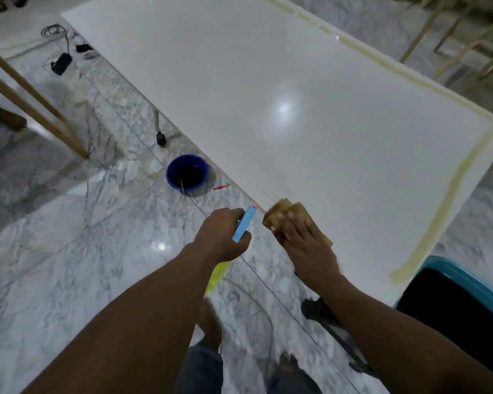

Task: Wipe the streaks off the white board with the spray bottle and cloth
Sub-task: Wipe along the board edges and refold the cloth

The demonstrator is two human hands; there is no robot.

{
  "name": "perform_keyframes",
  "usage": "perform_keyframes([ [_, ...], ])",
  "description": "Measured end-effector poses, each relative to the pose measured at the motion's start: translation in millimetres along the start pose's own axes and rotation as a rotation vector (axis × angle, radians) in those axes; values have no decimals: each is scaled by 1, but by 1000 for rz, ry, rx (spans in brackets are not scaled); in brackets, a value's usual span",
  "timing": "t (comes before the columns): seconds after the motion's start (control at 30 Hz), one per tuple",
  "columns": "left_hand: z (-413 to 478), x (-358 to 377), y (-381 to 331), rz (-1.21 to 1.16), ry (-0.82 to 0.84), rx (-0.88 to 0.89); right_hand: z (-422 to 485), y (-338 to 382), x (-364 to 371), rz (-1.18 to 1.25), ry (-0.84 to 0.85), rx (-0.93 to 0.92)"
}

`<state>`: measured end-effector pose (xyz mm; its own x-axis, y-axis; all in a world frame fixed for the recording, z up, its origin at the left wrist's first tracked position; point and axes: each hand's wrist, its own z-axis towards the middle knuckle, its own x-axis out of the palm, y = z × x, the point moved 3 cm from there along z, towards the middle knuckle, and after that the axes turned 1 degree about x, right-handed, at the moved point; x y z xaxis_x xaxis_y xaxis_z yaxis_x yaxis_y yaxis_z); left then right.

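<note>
The large white board (pixel 282 81) lies flat and fills the upper right of the view, with a yellowish band along its far and right edges. My right hand (pixel 305 240) presses flat on a folded tan cloth (pixel 282 213) at the board's near left edge. My left hand (pixel 222 234) hangs just left of that edge, over the floor, gripping the spray bottle (pixel 244 227). The bottle's light blue head with a pink tip points toward the board, and its yellow body shows below my wrist.
A blue bowl (pixel 187 173) of dark liquid stands on the marble floor beside the board's left edge, with a small red object (pixel 221 187) near it. A teal bin (pixel 456 311) is at the lower right. Wooden frame legs (pixel 34 103) stand at left, black cables at upper left.
</note>
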<state>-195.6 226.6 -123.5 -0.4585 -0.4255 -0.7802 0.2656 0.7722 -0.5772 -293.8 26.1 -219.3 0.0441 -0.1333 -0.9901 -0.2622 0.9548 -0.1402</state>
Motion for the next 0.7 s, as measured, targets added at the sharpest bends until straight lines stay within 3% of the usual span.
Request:
perform_keyframes([
  [0.27, -48, 86, -109, -37, 39, 45, -141, -32, 6, -21, 224, 52],
  [0.4, -70, 115, -150, -63, 93, 77, -190, -40, -6, 26, 250, 98],
  [0.53, -83, 125, -179, -52, 137, 101, -238, -44, -25, 131, 150, 78],
  [0.6, -83, 125, -190, -24, 162, 109, -246, -45, -51, 353, 111, 99],
  [0.63, -82, 123, -195, -7, 174, 118, -249, -48, -69, 569, 121, 211],
  [0.7, -78, 119, -213, 15, 206, 147, -258, -66, -93, 1193, 2, 761],
])
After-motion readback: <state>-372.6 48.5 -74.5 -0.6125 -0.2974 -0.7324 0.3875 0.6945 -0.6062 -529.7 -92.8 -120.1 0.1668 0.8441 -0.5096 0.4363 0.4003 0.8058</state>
